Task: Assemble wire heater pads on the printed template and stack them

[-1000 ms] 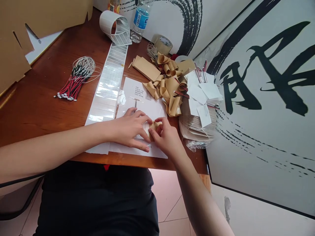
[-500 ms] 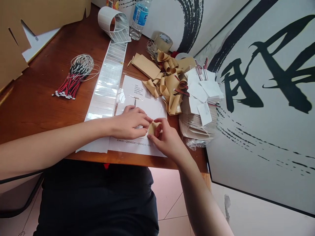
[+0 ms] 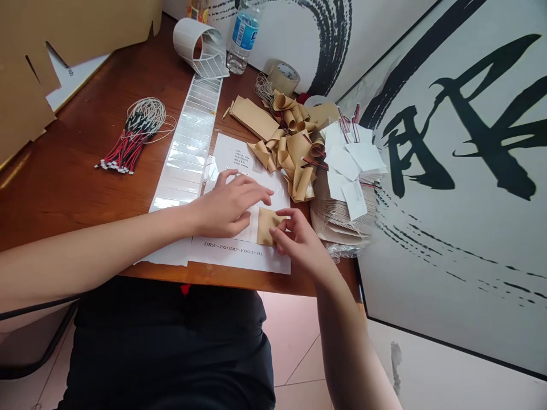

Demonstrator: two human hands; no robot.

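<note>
Assembly workspace: wooden desk (image 3: 64, 188), wire harnesses (image 3: 128, 145), label strip (image 3: 186, 142), kraft paper (image 3: 297, 148), calligraphy panel (image 3: 453, 228).

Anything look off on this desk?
The kraft paper strips behind the printed sheet lie curled and crumpled in a heap, unlike the flat stack beside them. The far end of the label strip curls into a roll.

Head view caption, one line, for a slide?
Right hand touches a tan kraft-paper piece on a white printed sheet; left hand beside it.
</note>
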